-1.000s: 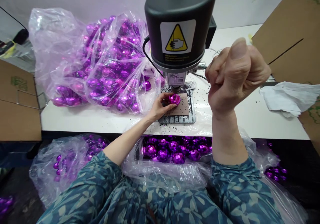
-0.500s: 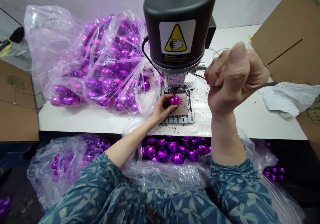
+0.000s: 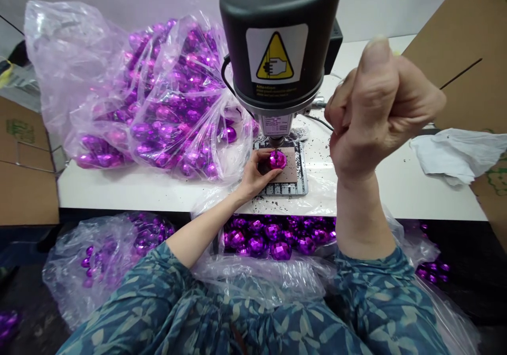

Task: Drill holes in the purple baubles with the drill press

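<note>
My left hand (image 3: 256, 174) pinches a shiny purple faceted ball (image 3: 278, 159) between thumb and fingers. The ball rests on a brown board (image 3: 290, 173) over the slotted metal base (image 3: 303, 186) of a black drill press (image 3: 277, 43). Directly above it is the chuck (image 3: 276, 141); whether the bit touches the ball cannot be made out. To the right of the machine head, my right hand (image 3: 382, 112) is raised in a closed grip. A metal rod (image 3: 319, 103) runs from the press towards its fingers, apparently the feed handle; the gripped part is hidden.
A big clear bag of purple balls (image 3: 170, 106) lies left on the white table (image 3: 119, 191). Below the front edge sit more purple balls (image 3: 273, 233) in plastic. Cardboard boxes (image 3: 27, 165) flank both sides. White cloth (image 3: 459, 154) lies right; dark shavings (image 3: 273, 203) surround the base.
My right hand has risen slightly and come closer to the camera, still closed. The left hand keeps the ball under the chuck. The view has shifted a little.
</note>
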Tool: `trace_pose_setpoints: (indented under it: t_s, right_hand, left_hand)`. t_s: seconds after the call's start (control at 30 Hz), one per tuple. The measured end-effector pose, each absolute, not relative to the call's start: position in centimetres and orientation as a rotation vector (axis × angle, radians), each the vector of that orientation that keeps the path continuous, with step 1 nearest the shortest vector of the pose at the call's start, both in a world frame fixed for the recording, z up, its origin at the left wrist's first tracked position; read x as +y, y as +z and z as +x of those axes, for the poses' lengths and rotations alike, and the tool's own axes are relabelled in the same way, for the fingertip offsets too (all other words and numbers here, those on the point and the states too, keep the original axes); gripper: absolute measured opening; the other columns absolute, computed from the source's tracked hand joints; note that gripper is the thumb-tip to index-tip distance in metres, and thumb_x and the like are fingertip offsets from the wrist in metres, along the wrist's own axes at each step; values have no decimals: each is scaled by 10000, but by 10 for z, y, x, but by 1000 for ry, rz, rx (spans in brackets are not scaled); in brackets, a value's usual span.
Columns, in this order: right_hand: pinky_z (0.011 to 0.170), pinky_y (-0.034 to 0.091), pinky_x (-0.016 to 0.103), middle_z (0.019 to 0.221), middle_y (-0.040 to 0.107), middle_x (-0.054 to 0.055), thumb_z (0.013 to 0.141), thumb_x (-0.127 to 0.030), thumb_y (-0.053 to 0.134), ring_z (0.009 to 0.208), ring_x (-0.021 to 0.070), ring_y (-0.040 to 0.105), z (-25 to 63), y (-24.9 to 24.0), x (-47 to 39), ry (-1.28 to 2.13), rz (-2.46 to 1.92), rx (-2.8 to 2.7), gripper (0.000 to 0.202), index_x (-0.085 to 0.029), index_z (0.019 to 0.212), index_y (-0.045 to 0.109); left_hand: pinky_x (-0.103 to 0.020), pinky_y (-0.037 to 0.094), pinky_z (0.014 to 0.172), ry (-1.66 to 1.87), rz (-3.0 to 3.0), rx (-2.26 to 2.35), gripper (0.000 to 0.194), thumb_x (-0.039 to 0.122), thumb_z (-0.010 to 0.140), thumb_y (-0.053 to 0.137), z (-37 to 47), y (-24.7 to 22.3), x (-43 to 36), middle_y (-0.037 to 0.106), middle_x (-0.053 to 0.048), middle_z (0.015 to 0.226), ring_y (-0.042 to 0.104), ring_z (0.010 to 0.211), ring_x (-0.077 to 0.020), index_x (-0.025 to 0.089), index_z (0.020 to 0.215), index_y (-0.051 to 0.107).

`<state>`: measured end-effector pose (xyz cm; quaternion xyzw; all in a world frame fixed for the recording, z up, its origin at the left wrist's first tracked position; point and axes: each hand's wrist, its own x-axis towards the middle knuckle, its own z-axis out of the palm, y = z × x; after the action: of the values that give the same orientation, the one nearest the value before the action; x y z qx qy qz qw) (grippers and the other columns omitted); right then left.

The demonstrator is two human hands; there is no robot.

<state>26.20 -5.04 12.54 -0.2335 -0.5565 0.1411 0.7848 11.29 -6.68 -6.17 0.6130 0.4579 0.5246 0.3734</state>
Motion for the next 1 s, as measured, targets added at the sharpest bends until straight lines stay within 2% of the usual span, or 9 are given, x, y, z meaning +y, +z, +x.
trace_pose_setpoints:
  t_s: [0.13, 0.27, 0.43, 0.6, 0.7, 0.9, 1.0]
  right_hand:
    - [471, 240, 259, 475, 309, -58, 890, -560, 676, 430, 22, 303, 259, 131, -47, 301, -479, -1176, 633, -183, 534, 313]
    - [469, 232, 259, 478, 244, -59, 915, -539, 669, 423, 39, 328, 261, 127, -48, 321, -434, -1191, 592, -196, 552, 351]
    - [434, 207, 294, 447, 232, -53, 924, -586, 670, 388, 55, 278, 262, 113, -51, 322, -465, -1133, 691, -196, 539, 248]
    - [409, 197, 254, 458, 154, -43, 961, -442, 666, 378, 39, 278, 262, 97, -49, 279, -335, -1134, 721, -162, 542, 151]
    - [389, 198, 253, 466, 157, -49, 960, -403, 656, 369, 48, 274, 264, 90, -44, 224, -278, -1154, 694, -173, 534, 159]
    - [327, 171, 225, 414, 197, -75, 962, -145, 555, 302, 28, 225, 264, 80, -33, 16, -63, -1230, 556, -190, 548, 186]
    - [302, 158, 242, 387, 139, -84, 958, -195, 584, 271, 32, 163, 264, 75, -29, -34, -79, -1195, 589, -198, 561, 148]
  left_hand:
    - [-462, 529, 1079, 1347, 1554, 1154, 487, 426, 776, 919, 113, -63, -67, 673, -113, 1279, 660, 1209, -274, 234, 1111, 623]
    - [-476, 524, 1089, 1344, 1574, 1136, 460, 413, 798, 901, 113, -62, -67, 673, -120, 1286, 660, 1219, -277, 230, 1118, 626]
    - [-492, 508, 1117, 1351, 1577, 1138, 462, 429, 793, 902, 112, -62, -66, 684, -111, 1272, 653, 1246, -284, 234, 1110, 627]
    - [-465, 536, 1069, 1357, 1585, 1124, 470, 468, 804, 892, 112, -62, -67, 697, -121, 1265, 683, 1186, -272, 223, 1106, 628]
    - [-444, 560, 1032, 1367, 1638, 1110, 473, 502, 834, 862, 111, -66, -66, 698, -130, 1278, 700, 1161, -259, 216, 1118, 614]
    - [-421, 596, 985, 1411, 1750, 1101, 481, 516, 860, 838, 110, -76, -62, 708, -142, 1287, 724, 1138, -245, 210, 1136, 590]
    - [-426, 595, 999, 1405, 1769, 1127, 467, 467, 857, 857, 110, -77, -62, 710, -139, 1284, 722, 1161, -250, 211, 1145, 592]
